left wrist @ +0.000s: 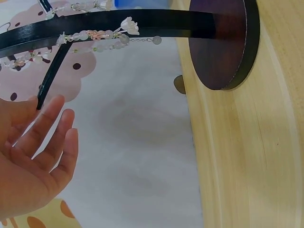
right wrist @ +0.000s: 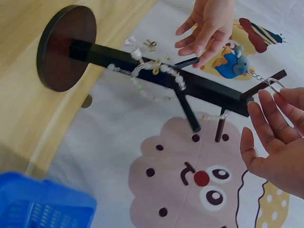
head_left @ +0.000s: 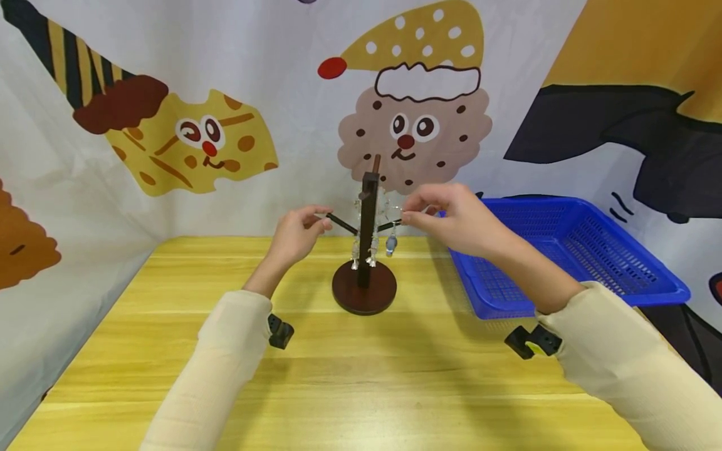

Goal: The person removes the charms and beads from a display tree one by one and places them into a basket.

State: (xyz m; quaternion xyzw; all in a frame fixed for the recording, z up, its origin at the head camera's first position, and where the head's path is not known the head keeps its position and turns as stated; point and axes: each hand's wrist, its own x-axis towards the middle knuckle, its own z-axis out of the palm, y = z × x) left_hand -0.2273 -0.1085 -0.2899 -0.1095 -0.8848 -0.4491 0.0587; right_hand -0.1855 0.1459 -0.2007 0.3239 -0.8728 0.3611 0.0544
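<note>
Nearest, only two cream sleeves over the yellow wooden worktop (head_left: 361,376), both reaching forward to the middle

Further on, the left hand (head_left: 296,235) open and relaxed, fingers almost straight, holding nothing; one fingertip just at the end of the thin black left peg (head_left: 341,223), touching it or nearly so, not clear from the left wrist view

Across from it the right hand (head_left: 457,219), a little higher, fingers also nearly straight and a bit spread in the right wrist view, their tips meeting the small metal key ring (right wrist: 271,84) at the end of the black right peg (head_left: 389,225); no firm pinch to be seen

Between both hands, standing upright on its round base, the dark brown wooden jewellery stand (head_left: 366,250): long axis vertical, the two pegs pointing outward and slightly upward, one to each hand. Hanging from the ring by a short chain, the little blue plush charm (right wrist: 230,64), so nearer to the right hand, well apart from the left. Draped along the post, the strings of clear and pink glass beads (left wrist: 95,35), untouched by either hand

To the right, near the stand, the blue plastic mesh basket (head_left: 564,250)

Farthest, behind everything, the white cartoon-printed cloth backdrop (head_left: 282,81)
</note>
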